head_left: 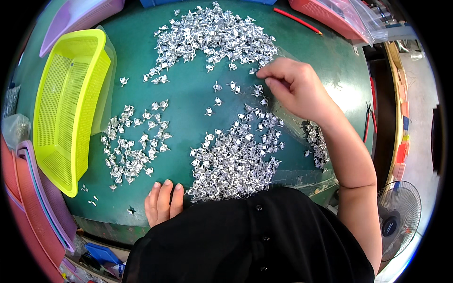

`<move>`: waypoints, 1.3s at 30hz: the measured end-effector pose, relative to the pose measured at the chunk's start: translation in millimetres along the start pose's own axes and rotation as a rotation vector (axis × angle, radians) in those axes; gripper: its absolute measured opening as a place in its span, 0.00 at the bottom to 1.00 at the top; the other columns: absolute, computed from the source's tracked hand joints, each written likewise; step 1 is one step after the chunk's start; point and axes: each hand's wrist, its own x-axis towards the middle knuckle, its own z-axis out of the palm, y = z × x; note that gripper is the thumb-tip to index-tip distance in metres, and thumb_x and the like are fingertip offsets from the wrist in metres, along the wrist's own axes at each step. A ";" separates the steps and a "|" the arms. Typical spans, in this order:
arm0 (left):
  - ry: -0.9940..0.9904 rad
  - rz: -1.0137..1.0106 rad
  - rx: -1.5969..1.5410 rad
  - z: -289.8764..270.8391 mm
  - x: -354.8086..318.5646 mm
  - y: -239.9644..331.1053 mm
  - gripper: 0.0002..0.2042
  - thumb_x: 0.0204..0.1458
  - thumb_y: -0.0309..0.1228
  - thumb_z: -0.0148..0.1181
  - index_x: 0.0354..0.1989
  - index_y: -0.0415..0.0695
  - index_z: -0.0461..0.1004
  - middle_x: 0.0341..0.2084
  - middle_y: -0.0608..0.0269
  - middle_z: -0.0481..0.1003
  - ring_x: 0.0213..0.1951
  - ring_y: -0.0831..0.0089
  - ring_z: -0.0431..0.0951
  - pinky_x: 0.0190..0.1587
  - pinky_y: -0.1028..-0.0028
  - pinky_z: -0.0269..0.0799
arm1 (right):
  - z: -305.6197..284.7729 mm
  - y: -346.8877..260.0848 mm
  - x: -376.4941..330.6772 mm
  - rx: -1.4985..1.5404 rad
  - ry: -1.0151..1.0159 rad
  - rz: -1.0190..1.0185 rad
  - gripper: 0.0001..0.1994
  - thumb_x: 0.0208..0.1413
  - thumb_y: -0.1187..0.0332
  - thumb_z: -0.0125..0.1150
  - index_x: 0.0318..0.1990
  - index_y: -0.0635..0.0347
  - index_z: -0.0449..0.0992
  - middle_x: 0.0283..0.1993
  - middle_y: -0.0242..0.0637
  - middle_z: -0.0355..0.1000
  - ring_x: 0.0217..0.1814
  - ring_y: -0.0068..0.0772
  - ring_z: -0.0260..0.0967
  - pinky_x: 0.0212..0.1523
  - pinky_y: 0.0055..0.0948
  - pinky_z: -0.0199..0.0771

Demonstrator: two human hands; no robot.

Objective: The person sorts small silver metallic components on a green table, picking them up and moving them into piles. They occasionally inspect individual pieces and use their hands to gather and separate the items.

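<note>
Small silvery metal parts with short prongs lie on a green tabletop in several groups. At the far right of the big far pile, my right hand reaches in, its thumb and forefinger close together. A single metal part lies just beyond that forefinger; whether anything sits in the pinch is too small to tell. My left hand rests at the near table edge, fingers stretched out and nothing in them. Right of it is a dense near pile; a looser cluster spreads beyond it to the left.
A yellow-green mesh basket stands at the left, with a purple basket behind it. A pink basket and a red pencil lie far right. Red-handled pliers lie at the right edge; a fan stands beyond.
</note>
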 end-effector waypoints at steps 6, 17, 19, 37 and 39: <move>-0.013 -0.002 0.005 -0.3 -0.9 -0.4 0.11 0.57 0.30 0.49 0.45 0.45 0.76 0.48 0.56 0.73 0.49 0.56 0.74 0.46 0.60 0.70 | 8.4 1.8 9.1 -0.085 0.089 0.018 0.06 0.48 0.75 0.59 0.34 0.61 0.78 0.33 0.41 0.74 0.32 0.45 0.72 0.34 0.37 0.73; 0.009 0.010 0.010 2.0 0.3 -1.6 0.10 0.57 0.29 0.50 0.44 0.45 0.76 0.48 0.56 0.73 0.49 0.56 0.74 0.45 0.61 0.70 | 17.7 8.4 13.8 -0.277 0.044 -0.082 0.03 0.49 0.70 0.58 0.28 0.59 0.75 0.31 0.38 0.72 0.32 0.45 0.72 0.34 0.39 0.73; 0.005 0.008 0.007 1.7 1.0 -1.7 0.10 0.57 0.29 0.50 0.44 0.45 0.76 0.48 0.56 0.73 0.49 0.56 0.74 0.45 0.61 0.70 | 18.2 9.8 12.5 -0.254 0.071 -0.082 0.03 0.49 0.70 0.58 0.29 0.59 0.75 0.31 0.37 0.72 0.32 0.44 0.72 0.33 0.39 0.73; -0.017 0.021 -0.174 0.9 -4.6 -2.7 0.19 0.55 0.42 0.51 0.49 0.41 0.73 0.51 0.50 0.69 0.54 0.51 0.67 0.55 0.54 0.62 | -3.3 -48.0 -34.8 0.232 0.227 0.045 0.04 0.51 0.75 0.61 0.35 0.62 0.79 0.31 0.37 0.77 0.31 0.29 0.75 0.33 0.26 0.73; -0.031 -0.024 -0.200 -7.7 1.7 3.4 0.19 0.53 0.40 0.54 0.49 0.41 0.72 0.52 0.51 0.68 0.55 0.50 0.66 0.56 0.54 0.60 | -5.8 -61.4 -47.7 0.394 0.220 0.080 0.05 0.51 0.75 0.63 0.37 0.63 0.80 0.32 0.33 0.77 0.33 0.21 0.73 0.35 0.23 0.72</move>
